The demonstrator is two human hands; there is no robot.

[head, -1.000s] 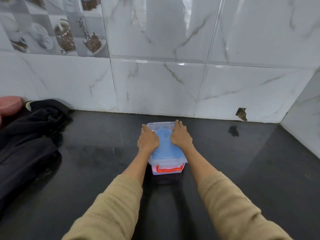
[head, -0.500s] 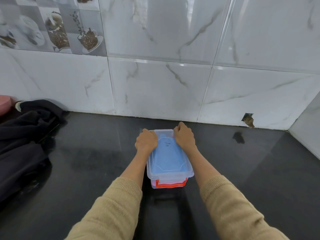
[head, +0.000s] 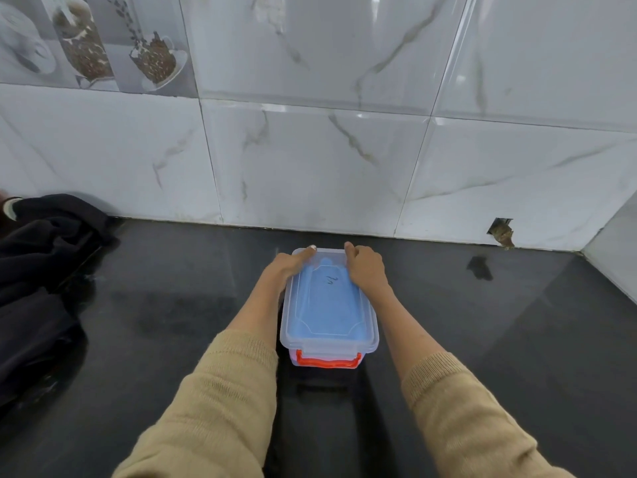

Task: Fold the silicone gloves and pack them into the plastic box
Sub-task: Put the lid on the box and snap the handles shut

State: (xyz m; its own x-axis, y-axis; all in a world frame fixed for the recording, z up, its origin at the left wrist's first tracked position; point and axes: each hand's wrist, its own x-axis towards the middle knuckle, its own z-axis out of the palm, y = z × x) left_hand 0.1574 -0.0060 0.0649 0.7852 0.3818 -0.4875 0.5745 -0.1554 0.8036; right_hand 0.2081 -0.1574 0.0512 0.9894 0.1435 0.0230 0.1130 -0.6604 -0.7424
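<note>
The clear plastic box [head: 366,334] sits on the black counter, lid on, with an orange latch [head: 327,362] on its near end. Blue silicone gloves [head: 331,313] show through the lid, folded flat inside. My left hand [head: 286,269] holds the far left corner, thumb lying along the lid's top edge and fingers hidden down the side. My right hand [head: 367,269] grips the far right corner, fingers curled over the lid's rim and thumb pointing toward the wall.
A black cloth [head: 38,270] is heaped at the left of the counter [head: 172,305]. The marble-tiled wall [head: 310,174] stands just behind the box, with a chipped hole [head: 501,232] at its base. A side wall [head: 613,243] closes off the right.
Both hands slid from the middle of the lid to the box's far corners. The lid, tilted a second ago, now sits level on the box.
</note>
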